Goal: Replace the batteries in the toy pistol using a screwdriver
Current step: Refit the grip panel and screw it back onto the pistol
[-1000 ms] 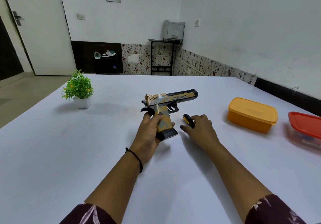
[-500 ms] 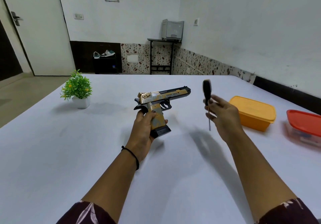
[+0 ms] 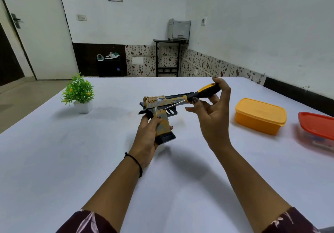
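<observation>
A gold, grey and black toy pistol (image 3: 163, 104) is held upright above the white table (image 3: 72, 160), barrel pointing right. My left hand (image 3: 147, 135) grips its handle from the left. My right hand (image 3: 212, 113) holds a screwdriver (image 3: 202, 92) with a black and yellow handle, fingers pinched around it. The thin metal shaft slants down to the left, and its tip touches the pistol's side just above the grip.
A small green potted plant (image 3: 79, 92) stands at the table's far left. A yellow lidded box (image 3: 260, 115) sits to the right, and a clear box with a red lid (image 3: 318, 129) lies at the right edge.
My right hand picked the screwdriver up off the table, raised it, then turned it so the tip now meets the pistol's side. My left hand lifted the pistol slightly.
</observation>
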